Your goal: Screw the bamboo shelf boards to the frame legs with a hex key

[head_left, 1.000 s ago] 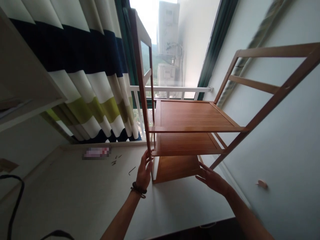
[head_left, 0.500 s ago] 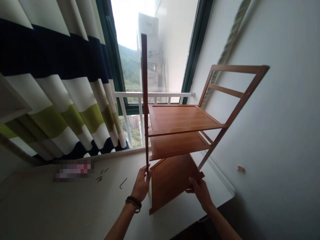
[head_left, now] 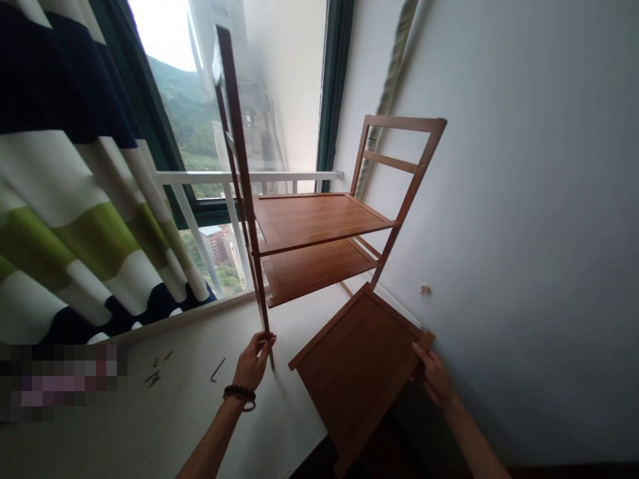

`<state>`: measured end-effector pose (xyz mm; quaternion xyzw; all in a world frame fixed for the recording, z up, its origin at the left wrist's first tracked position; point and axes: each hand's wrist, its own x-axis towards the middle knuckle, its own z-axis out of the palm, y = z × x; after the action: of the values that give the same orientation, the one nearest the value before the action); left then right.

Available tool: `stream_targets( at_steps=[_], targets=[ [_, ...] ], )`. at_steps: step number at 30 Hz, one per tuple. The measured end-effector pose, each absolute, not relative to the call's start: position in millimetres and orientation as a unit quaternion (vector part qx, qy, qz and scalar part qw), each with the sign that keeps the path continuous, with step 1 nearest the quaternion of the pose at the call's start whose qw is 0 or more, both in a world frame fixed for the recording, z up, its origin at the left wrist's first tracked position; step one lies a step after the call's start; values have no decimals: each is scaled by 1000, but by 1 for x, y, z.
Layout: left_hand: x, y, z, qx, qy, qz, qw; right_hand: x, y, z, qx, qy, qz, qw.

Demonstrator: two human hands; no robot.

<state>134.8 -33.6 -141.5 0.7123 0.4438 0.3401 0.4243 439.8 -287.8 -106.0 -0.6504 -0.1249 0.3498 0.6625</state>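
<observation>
A reddish-brown wooden shelf rack (head_left: 324,219) stands on the white surface, with two shelf boards fitted between its side frames. My left hand (head_left: 253,362) is closed round the lower part of the left side frame (head_left: 244,179). In my right hand (head_left: 433,374) is a loose wooden shelf board (head_left: 362,362), gripped at its right edge. The board hangs tilted in front of the rack, partly past the edge of the surface. Some fingers of my right hand are hidden under it.
On the white surface (head_left: 190,426) to the left lie an Allen key (head_left: 217,370) and several small screws (head_left: 154,378). A blurred pinkish item (head_left: 64,382) is at far left. Behind stand a white railing (head_left: 294,176), a window and a striped curtain (head_left: 94,226); a white wall rises right.
The loose shelf board has come away from the rack toward me and to the right, in my right hand. My left hand stays on the side frame. The view has turned right.
</observation>
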Motion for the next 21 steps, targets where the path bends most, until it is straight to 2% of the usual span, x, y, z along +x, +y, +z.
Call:
stream_targets(
  at_steps=[4,8,13,18,21],
  targets=[
    [132,-35,-141,702,452,319,448,449,-320,-113,-639,-76,348,682],
    [124,-46,-153,656,531,281,456,430,-325,-133,-617,-30,380,688],
    [102,-83,-175,529,539,96,649,398,-319,-174,-542,31,469,696],
    [88,-120,-188,462,444,156,752,391,-340,-209,-517,71,584,621],
    [88,-132,-194,470,432,160,752,399,-356,-218,-531,55,607,589]
  ],
)
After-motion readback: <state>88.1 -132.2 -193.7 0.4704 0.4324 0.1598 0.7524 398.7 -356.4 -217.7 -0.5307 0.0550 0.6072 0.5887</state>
